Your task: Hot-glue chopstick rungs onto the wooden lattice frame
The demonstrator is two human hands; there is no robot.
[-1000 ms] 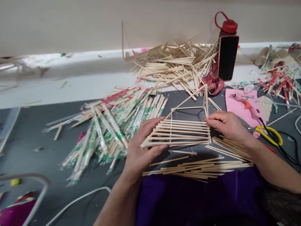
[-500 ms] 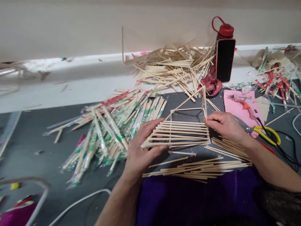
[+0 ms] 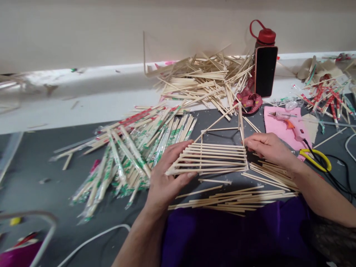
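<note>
A small frame of pale wooden chopsticks (image 3: 214, 155) is in front of me, with a row of parallel sticks across its near side and a pointed peak at the back right. My left hand (image 3: 169, 170) grips its left end, thumb along the lower front stick and fingers behind. Beside its right edge is my right hand (image 3: 261, 146), fingers curled together close to the upper right corner. Whether anything sits between those fingertips is hidden. Loose chopsticks (image 3: 233, 198) lie below the frame, and more sticks (image 3: 271, 174) lie under my right wrist.
Wrapped chopsticks (image 3: 133, 155) are heaped at left, bare ones (image 3: 205, 79) behind. A phone (image 3: 265, 70) leans on a red-capped bottle (image 3: 267, 36). At right, a glue gun (image 3: 290, 124) rests on pink cloth (image 3: 271, 124) near yellow-handled scissors (image 3: 317, 161) and a black cord (image 3: 340, 181).
My right hand has drawn slightly right, away from the frame's corner, and its fingers have curled in more. My left hand keeps the frame in nearly the same place.
</note>
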